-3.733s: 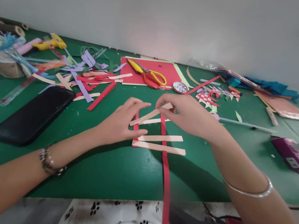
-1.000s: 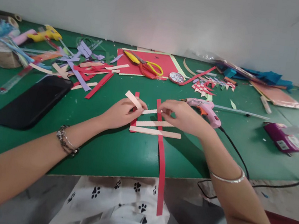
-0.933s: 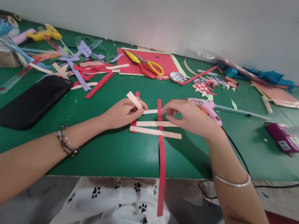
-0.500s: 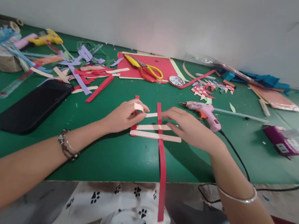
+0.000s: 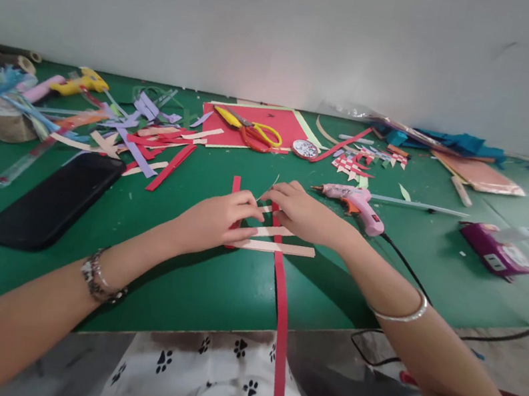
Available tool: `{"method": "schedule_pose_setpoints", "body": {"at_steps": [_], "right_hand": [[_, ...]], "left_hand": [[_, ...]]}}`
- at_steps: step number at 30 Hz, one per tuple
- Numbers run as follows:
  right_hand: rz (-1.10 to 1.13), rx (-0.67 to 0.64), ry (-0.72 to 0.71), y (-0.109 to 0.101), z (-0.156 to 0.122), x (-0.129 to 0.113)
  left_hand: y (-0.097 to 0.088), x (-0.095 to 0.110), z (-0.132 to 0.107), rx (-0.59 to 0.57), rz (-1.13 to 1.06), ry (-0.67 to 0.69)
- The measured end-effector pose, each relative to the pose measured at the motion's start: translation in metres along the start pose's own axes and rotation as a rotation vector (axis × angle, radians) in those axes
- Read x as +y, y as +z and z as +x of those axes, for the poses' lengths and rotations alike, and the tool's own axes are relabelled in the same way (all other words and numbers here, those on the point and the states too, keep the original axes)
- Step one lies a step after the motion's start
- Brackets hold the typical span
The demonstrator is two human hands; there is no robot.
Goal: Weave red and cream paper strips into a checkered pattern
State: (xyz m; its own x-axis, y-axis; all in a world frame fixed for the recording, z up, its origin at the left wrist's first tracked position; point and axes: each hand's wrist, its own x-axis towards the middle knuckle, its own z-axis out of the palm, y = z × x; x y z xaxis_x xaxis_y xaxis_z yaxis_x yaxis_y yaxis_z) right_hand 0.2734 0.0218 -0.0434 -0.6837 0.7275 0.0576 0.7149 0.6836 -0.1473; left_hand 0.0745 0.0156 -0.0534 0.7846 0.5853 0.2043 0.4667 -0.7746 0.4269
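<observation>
Two hands over a small paper lattice [image 5: 277,247]; clock centred on it, twelve toward the wall [image 5: 292,34]. Left hand [image 5: 212,223] comes in at nine: fingers loosely bent, thumb parted from them by a modest gap, nothing seen gripped, palm over the short red strip [image 5: 236,184]. Right hand [image 5: 299,214] comes in from three: fingers bent downward, close together, a thin pale strip [image 5: 270,185] rising almost edge-on at their tips; cannot tell whether it is pinched. Beneath, three pale strips [image 5: 296,251] lie crosswise, partly hidden by the hands. A long red strip [image 5: 283,296] crosses them and runs toward six, past the edge of the green table [image 5: 167,296], over white cloth with paw prints [image 5: 196,366]. Pink glue gun [image 5: 365,216] between two and three, nozzle toward the right hand; purple box [image 5: 499,252] farther out at three. Round patterned disc [image 5: 305,149] just past twelve. Scissors [image 5: 265,136] at eleven, on a red sheet [image 5: 287,121]. Checked paper pieces [image 5: 350,164] between one and two. Heaped loose strips [image 5: 146,144] at ten, yellow glue gun [image 5: 81,83] beyond. Flat black object [image 5: 54,200] at nine, well apart from the lattice.
</observation>
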Motion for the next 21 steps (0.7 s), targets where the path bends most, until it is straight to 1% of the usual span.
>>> {"method": "schedule_pose_setpoints", "body": {"at_steps": [3,6,12,16,19,21], "right_hand": [[-0.017,-0.044,0.013,0.0,0.003,0.003],[-0.005,-0.089,0.043,0.0,0.004,0.006],[0.072,-0.116,0.066,0.0,0.005,0.007],[0.1,-0.135,0.069,-0.002,0.005,0.008],[0.105,-0.143,0.074,-0.002,0.005,0.008],[0.1,-0.14,0.078,-0.001,0.005,0.008]], "left_hand": [[0.006,0.006,0.005,-0.092,0.096,-0.067],[0.012,0.011,0.008,-0.135,0.172,-0.08],[0.014,0.019,0.012,-0.153,0.193,-0.212],[0.014,0.026,0.016,-0.165,0.193,-0.275],[0.016,0.027,0.018,-0.158,0.18,-0.285],[0.017,0.025,0.018,-0.122,0.133,-0.266]]}}
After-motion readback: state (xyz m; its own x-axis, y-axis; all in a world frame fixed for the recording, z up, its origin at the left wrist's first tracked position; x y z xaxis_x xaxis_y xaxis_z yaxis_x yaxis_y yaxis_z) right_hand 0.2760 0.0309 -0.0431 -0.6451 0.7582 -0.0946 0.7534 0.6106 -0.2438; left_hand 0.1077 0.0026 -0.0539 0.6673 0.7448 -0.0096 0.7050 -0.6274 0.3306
